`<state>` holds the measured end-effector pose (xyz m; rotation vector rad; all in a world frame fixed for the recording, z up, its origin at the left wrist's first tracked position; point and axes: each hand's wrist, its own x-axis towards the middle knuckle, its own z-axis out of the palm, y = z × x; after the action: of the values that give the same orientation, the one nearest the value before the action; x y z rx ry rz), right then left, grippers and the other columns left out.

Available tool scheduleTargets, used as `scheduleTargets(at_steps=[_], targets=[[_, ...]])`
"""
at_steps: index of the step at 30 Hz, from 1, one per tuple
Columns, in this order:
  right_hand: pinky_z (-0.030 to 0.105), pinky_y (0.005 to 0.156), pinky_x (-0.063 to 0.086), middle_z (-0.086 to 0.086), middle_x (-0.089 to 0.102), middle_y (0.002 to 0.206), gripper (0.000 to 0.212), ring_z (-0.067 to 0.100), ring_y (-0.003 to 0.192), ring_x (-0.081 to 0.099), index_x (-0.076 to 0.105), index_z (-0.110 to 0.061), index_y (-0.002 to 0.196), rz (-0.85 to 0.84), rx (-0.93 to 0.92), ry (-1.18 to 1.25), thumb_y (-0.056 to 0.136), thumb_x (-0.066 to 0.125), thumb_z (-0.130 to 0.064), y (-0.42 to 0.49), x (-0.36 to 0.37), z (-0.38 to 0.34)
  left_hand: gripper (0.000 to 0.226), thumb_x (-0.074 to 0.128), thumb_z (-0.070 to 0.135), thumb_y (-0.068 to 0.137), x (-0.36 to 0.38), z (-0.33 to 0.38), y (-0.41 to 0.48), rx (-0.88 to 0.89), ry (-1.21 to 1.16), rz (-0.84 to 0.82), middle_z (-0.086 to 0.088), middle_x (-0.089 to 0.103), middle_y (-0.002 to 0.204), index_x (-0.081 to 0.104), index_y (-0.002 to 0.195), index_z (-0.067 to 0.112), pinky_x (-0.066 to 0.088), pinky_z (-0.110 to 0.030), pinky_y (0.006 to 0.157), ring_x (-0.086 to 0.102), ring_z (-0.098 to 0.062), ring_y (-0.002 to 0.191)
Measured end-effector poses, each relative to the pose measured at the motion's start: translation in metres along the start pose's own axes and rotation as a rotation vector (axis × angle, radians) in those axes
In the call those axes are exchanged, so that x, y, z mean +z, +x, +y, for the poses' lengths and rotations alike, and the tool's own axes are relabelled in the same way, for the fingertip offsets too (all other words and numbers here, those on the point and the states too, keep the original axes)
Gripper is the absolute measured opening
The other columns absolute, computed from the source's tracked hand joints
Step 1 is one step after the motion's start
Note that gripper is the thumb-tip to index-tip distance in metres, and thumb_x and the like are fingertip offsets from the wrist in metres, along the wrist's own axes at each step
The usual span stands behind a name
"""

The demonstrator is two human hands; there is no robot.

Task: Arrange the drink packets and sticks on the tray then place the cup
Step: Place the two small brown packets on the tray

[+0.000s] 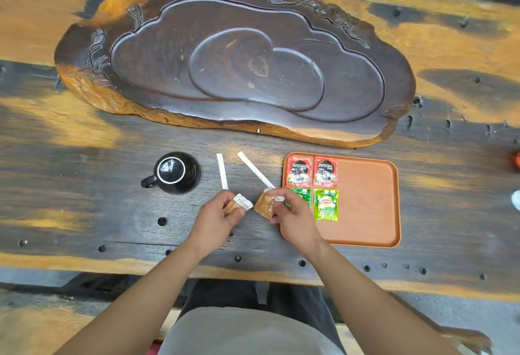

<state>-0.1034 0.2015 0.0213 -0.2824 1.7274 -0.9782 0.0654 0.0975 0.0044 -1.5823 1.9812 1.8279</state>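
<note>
An orange tray (368, 199) lies on the table to my right. Two red Nescafe packets (299, 171) (325, 171) sit side by side in its far left corner. Below them lie two green Lipton packets, one in full view (326, 205), the other (302, 195) partly hidden by my right hand. My left hand (218, 221) holds a small brown packet (237, 205). My right hand (292, 218) holds another brown packet (265, 205) just left of the tray. Two white sticks (222, 171) (254, 169) lie on the table beyond my hands. A black cup (176, 173) stands upside down at the left.
A large dark carved wooden tea board (365, 118) fills the table's far middle. The tray's right half is bare. The wooden table has round holes along its near edge (237, 258). A red object (516, 160) and a white one (516, 199) show at the right border.
</note>
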Motion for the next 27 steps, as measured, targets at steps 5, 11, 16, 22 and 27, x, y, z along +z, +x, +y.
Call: scheduleTargets(at_steps=[5,11,16,22,27], targets=[[0.035,0.066,0.051,0.005,0.073,0.085,0.006,0.019,0.075,0.063,0.067,-0.004,0.095,0.216,-0.015,0.203,0.095,0.064,-0.009,-0.014,-0.030,0.013,0.023,0.078,0.014,0.084,0.010,0.017,0.004,0.005,-0.114,-0.097,-0.004,0.074,0.091,0.063,0.098,0.024,0.048,-0.019,0.064,0.062,-0.003,0.067],[0.045,0.074,0.056,0.006,0.068,0.105,0.035,0.024,0.084,0.068,0.054,-0.024,0.114,0.434,-0.006,0.158,0.091,0.069,-0.003,-0.028,-0.076,0.034,0.013,0.072,0.020,0.091,0.049,0.039,0.009,0.095,0.041,-0.186,0.003,0.072,0.089,0.061,0.096,0.023,0.049,-0.029,0.070,0.064,-0.013,0.076],[0.035,0.083,0.054,-0.003,0.072,0.104,0.023,0.014,0.097,0.067,0.064,-0.020,0.113,0.404,0.000,-0.096,0.095,0.061,-0.007,-0.036,-0.106,0.054,0.013,0.067,0.014,0.093,0.088,0.044,0.013,0.168,0.189,-0.234,0.006,0.066,0.090,0.060,0.097,0.024,0.047,-0.029,0.068,0.062,-0.016,0.084],[0.013,0.071,0.044,-0.009,0.071,0.091,0.017,-0.002,0.079,0.063,0.065,-0.021,0.097,0.363,-0.006,-0.204,0.095,0.061,-0.004,-0.037,-0.113,0.061,0.017,0.069,0.018,0.091,0.118,0.049,0.011,0.220,0.382,-0.259,0.005,0.066,0.106,0.063,0.104,0.026,0.054,-0.037,0.086,0.062,-0.015,0.100],[0.032,0.074,0.049,-0.003,0.068,0.092,0.016,0.014,0.077,0.061,0.059,-0.018,0.104,0.341,0.018,-0.350,0.093,0.063,-0.008,-0.030,-0.113,0.070,0.019,0.068,0.023,0.092,0.128,0.048,0.007,0.346,0.564,-0.145,0.005,0.065,0.101,0.065,0.110,0.026,0.052,-0.034,0.087,0.056,-0.014,0.101]])
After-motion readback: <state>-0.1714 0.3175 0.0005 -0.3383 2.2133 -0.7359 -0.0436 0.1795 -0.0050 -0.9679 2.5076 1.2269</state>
